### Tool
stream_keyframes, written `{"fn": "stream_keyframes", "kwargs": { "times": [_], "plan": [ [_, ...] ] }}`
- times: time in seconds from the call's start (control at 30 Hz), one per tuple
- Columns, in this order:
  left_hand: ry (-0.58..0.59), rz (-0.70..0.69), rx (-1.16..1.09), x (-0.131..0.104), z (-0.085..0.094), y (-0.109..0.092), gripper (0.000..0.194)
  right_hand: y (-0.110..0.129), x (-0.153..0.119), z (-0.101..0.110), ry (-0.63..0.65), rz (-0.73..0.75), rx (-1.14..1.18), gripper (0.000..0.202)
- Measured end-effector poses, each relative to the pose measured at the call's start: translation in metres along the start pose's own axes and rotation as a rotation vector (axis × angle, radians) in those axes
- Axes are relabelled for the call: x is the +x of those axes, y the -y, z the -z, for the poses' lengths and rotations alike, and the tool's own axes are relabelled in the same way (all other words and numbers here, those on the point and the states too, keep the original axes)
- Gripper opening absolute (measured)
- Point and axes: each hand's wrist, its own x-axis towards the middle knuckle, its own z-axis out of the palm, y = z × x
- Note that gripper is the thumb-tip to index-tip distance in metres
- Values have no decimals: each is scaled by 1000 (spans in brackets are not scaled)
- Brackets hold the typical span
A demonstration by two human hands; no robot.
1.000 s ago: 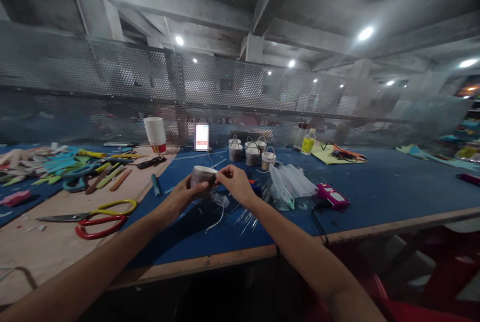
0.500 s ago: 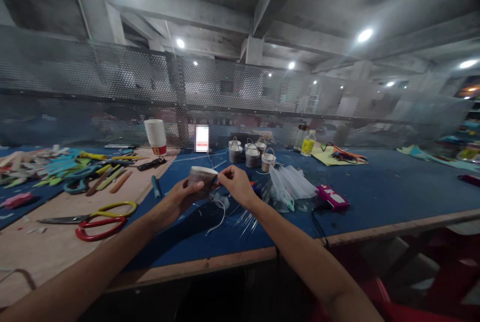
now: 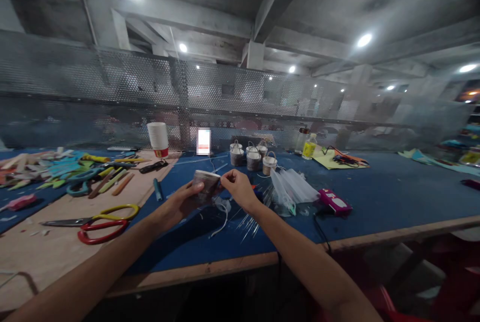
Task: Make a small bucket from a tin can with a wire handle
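Note:
A small cup with a greyish-brown wrapped outside and a pale rim (image 3: 204, 187) is held above the blue table by my left hand (image 3: 185, 198), thumb across its near side. At the cup's right edge, my right hand (image 3: 236, 187) has its thumb and fingertips pinched together; whatever is between them is too small to make out. A white cord (image 3: 224, 224) lies curved on the table below the cup. Behind the hands stand several similar small cups with looped handles (image 3: 253, 159).
Scissors with red and yellow handles (image 3: 101, 222) lie at left. Clear plastic bags (image 3: 294, 187), thin shiny sticks (image 3: 253, 219) and a magenta box (image 3: 335, 201) lie to the right. Stacked paper cups (image 3: 157, 137), a blurred-out phone-like screen (image 3: 203, 141) and a yellow-labelled bottle (image 3: 309, 147) stand farther back.
The cup has turned slightly and sits a little lower and farther right in view. My right hand stays pinched at its edge. The whole view has shifted slightly.

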Motion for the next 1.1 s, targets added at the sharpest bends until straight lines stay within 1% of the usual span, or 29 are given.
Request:
{"fn": "stream_keyframes", "kwargs": {
  "times": [0.17, 0.27, 0.4, 0.47, 0.63, 0.83, 1.1],
  "plan": [
    [5, -16, 28, 2, -1, 0, 33, 0, -1, 0, 21, -11, 30, 8],
    [5, -38, 21, 3, -3, 3, 33, 0, -2, -2, 42, 5, 41, 10],
    [-102, -77, 85, 6, -3, 9, 34, -1, -2, -3, 52, 47, -4, 12],
    [-127, -80, 120, 6, -3, 10, 35, -2, -3, -3, 53, 60, -38, 11],
    [-91, -74, 109, 4, -3, 7, 39, -1, -3, -1, 55, 65, -67, 10],
    [-97, -72, 109, 3, -4, 5, 41, 0, -3, 1, 28, 92, -132, 11],
    [-39, -41, 108, -1, -1, 0, 41, -1, -1, 5, -5, 78, -177, 13]
  ]
}}
